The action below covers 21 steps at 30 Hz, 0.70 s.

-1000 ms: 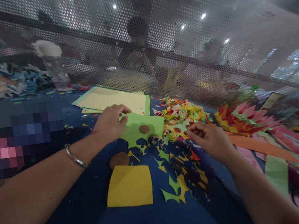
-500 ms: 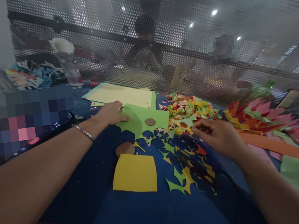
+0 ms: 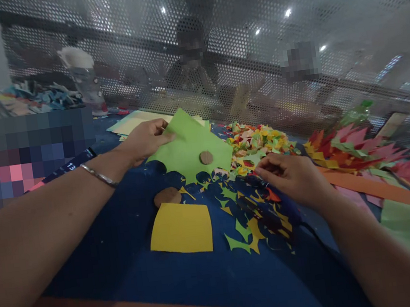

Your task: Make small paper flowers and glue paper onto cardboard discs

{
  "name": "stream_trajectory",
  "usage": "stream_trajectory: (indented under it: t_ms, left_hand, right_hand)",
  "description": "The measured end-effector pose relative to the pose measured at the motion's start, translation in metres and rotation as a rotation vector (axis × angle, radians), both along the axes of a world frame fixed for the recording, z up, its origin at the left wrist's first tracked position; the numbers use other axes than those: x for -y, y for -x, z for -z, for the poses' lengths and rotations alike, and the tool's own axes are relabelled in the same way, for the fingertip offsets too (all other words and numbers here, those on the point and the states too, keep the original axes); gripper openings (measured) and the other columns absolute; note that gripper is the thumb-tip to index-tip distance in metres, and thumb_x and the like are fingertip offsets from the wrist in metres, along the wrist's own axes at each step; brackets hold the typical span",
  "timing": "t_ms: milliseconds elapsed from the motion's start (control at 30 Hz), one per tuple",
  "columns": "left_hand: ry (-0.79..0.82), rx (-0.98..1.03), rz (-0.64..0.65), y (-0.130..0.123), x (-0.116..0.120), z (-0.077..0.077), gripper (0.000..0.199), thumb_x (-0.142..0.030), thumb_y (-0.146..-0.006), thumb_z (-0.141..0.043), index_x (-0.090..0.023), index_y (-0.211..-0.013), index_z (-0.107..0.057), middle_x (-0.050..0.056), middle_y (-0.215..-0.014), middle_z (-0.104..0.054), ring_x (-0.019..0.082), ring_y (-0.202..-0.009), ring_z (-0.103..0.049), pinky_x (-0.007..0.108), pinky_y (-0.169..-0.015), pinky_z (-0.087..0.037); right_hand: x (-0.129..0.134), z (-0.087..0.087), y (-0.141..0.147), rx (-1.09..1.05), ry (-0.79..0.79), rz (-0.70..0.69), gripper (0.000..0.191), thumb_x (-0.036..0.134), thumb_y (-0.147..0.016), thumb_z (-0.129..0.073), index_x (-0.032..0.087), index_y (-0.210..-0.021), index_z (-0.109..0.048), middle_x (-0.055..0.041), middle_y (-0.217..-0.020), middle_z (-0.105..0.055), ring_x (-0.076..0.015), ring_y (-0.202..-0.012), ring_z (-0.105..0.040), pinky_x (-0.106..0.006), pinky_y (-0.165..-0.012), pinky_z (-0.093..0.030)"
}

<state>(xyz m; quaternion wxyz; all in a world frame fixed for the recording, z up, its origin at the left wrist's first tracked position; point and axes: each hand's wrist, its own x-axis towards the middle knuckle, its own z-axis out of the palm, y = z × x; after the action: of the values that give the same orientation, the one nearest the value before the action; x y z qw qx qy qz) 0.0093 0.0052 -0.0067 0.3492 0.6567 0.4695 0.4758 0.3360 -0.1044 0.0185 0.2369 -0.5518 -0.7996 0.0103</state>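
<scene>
One perforated screen stands behind the far edge of the blue tabletop. Zigzag-cut red and pink papers heaped toward the right edge. Stack of pale yellow sheets toward the far edge, left of the scraps.

Green paper sheet is mid-tabletop, partly in front of the stack. Left hand: fingers clamped on its left side. Right hand is just right of the sheet, over the offcuts, fingers curled in; can't tell whether they grip the dark, blurred thing underneath.

Pile of multicolored paper scraps: toward the far edge, right of center. Yellow paper piece: nearer the near edge, straight-sided bottom, no scallops. Larger brown disc sits just behind it, partly covered. Small brown disc appears to lie on the green sheet.

Progress, as judged: partway. Near side of the green sheet already has rounded bites cut out; the rest, including the far corner, looks uncut. Curved green and yellow offcuts are scattered right of the yellow piece. Yellow piece has no rounded bites.
</scene>
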Motion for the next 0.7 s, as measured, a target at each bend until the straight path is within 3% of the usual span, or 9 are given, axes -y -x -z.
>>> stream_trajectory:
  t_ms: [100, 167, 333, 467, 600, 700]
  left_hand:
    - [0.041, 0.110, 0.144, -0.005, 0.003, 0.000, 0.025, -0.034, -0.075, -0.070, -0.020, -0.093, -0.061, 0.003, -0.078, -0.073, 0.021, -0.065, -0.069, 0.035, -0.062, -0.057]
    - [0.008, 0.110, 0.151, -0.007, 0.004, 0.000, 0.022, -0.031, -0.077, -0.069, -0.018, -0.094, -0.060, 0.003, -0.076, -0.072, 0.021, -0.065, -0.069, 0.036, -0.062, -0.057]
    - [-0.242, 0.137, 0.022, -0.009, 0.004, -0.006, 0.011, -0.019, -0.079, -0.068, -0.017, -0.085, -0.059, -0.001, -0.070, -0.065, 0.012, -0.063, -0.059, 0.024, -0.061, -0.049]
    - [-0.365, 0.281, -0.081, -0.014, 0.008, -0.014, 0.013, -0.019, -0.083, -0.065, -0.018, -0.092, -0.055, -0.004, -0.070, -0.062, 0.011, -0.062, -0.058, 0.024, -0.063, -0.049]
    - [-0.228, 0.412, -0.028, -0.027, 0.024, -0.015, 0.021, -0.025, -0.085, -0.066, -0.019, -0.102, -0.055, 0.000, -0.086, -0.071, 0.016, -0.075, -0.066, 0.033, -0.074, -0.055]
    - [-0.042, 0.484, 0.066, -0.039, 0.035, -0.013, 0.021, -0.024, -0.085, -0.065, -0.021, -0.102, -0.055, 0.001, -0.090, -0.073, 0.018, -0.072, -0.067, 0.036, -0.069, -0.057]
  right_hand:
    - [0.001, 0.001, 0.003, -0.013, -0.003, -0.020, 0.020, 0.035, -0.088, -0.059, 0.019, -0.079, -0.067, 0.0012, -0.061, -0.064, -0.0116, -0.049, -0.054, -0.022, -0.050, -0.039]
    - [0.002, 0.002, 0.006, -0.007, -0.009, -0.032, 0.020, 0.035, -0.089, -0.059, 0.019, -0.080, -0.067, 0.0017, -0.061, -0.063, -0.0111, -0.049, -0.053, -0.022, -0.050, -0.039]
    - [0.004, 0.002, 0.013, 0.006, -0.003, -0.069, 0.018, 0.032, -0.090, -0.059, 0.019, -0.084, -0.069, 0.0010, -0.065, -0.066, -0.0111, -0.053, -0.055, -0.022, -0.052, -0.040]
    - [0.006, 0.002, 0.013, -0.035, -0.009, -0.053, 0.017, 0.032, -0.090, -0.059, 0.018, -0.085, -0.069, 0.0003, -0.068, -0.067, -0.0115, -0.055, -0.054, -0.023, -0.053, -0.040]
    - [0.005, 0.004, 0.013, -0.176, -0.036, -0.020, 0.021, 0.037, -0.091, -0.061, 0.019, -0.085, -0.068, 0.0003, -0.068, -0.064, -0.0122, -0.056, -0.055, -0.023, -0.054, -0.041]
    - [0.003, 0.003, 0.014, -0.319, -0.003, -0.006, 0.026, 0.043, -0.090, -0.061, 0.018, -0.085, -0.068, -0.0011, -0.070, -0.065, -0.0136, -0.058, -0.059, -0.024, -0.055, -0.045]
